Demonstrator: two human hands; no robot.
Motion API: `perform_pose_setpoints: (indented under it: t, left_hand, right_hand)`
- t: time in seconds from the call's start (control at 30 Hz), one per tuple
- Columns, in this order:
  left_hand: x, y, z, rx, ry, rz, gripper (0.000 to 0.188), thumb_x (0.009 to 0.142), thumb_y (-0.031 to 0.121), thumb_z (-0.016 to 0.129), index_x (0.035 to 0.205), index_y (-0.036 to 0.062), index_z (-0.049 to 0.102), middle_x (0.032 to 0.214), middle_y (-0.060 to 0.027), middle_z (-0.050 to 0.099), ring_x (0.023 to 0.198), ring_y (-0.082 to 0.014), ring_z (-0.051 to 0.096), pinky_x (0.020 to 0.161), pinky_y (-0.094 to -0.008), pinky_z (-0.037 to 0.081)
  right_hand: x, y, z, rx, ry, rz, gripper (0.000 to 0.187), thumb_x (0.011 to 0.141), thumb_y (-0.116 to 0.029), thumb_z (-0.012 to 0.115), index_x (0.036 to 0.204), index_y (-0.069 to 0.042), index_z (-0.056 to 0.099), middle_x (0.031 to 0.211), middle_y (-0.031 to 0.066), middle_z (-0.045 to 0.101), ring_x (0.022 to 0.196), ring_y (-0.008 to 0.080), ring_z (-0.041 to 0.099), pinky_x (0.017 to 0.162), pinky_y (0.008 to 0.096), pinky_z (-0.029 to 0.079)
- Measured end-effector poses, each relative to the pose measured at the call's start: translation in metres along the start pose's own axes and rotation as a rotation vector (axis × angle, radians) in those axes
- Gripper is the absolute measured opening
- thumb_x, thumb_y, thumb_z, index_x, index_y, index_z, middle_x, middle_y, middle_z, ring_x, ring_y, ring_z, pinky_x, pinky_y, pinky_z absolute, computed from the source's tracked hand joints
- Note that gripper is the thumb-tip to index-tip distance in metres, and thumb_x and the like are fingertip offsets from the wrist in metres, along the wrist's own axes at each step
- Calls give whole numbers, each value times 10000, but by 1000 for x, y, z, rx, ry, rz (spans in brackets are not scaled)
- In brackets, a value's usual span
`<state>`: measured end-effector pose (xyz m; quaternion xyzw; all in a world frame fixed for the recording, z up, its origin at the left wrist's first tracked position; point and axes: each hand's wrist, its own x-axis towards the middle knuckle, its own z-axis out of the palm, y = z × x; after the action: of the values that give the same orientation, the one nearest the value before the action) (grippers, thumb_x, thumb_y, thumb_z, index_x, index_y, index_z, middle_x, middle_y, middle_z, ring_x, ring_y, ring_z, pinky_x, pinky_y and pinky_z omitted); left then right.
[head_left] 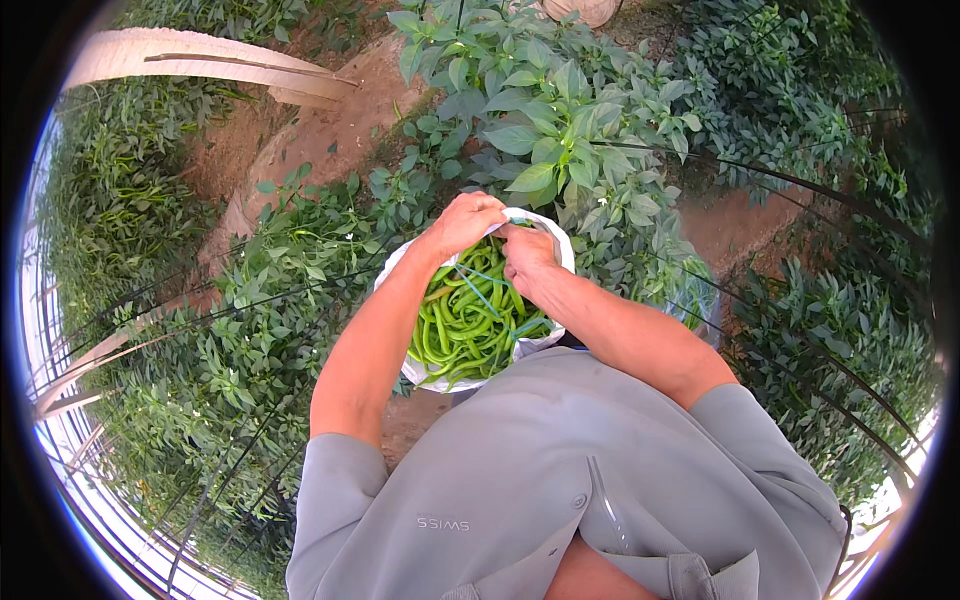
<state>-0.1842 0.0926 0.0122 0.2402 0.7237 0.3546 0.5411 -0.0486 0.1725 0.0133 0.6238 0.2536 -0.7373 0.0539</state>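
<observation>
A white sack (562,240) stands open in front of my body, full of long green peppers (462,325). Thin blue-green string (483,277) crosses over the peppers. At the sack's far rim, my left hand (468,222) is closed, its fingers pinching the edge. Close beside it on the right, my right hand (528,250) is also closed at the same rim, fingers curled inward. The fingertips of both hands nearly meet, and whether string lies between them is hidden.
Leafy pepper plants (560,130) crowd the far side of the sack and both flanks. Bare soil (330,140) shows between rows. A pale curved post (200,60) stands at the far left. Dark cords (800,185) slant through the plants on the right.
</observation>
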Motion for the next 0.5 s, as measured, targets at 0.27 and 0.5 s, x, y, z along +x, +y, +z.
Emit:
perform_pose_setpoints:
  t: [0.27, 0.5]
  left_hand:
    - [-9, -23, 9, 89, 105, 217, 296, 956, 178, 660, 1089, -59, 779, 1050, -122, 688, 1034, -238, 651, 945, -353, 505]
    - [-27, -16, 8, 308, 209, 287, 321, 951, 222, 642, 1117, 10, 816, 1116, -198, 727, 1033, -379, 703, 930, -458, 555]
  right_hand:
    - [38, -7, -5, -188, 45, 59, 93, 981, -57, 575, 902, -56, 622, 728, 44, 567, 489, 125, 389, 429, 325, 249]
    - [28, 4, -15, -474, 41, -201, 294, 961, -247, 756, 849, 10, 666, 713, 72, 624, 535, 179, 530, 481, 400, 415]
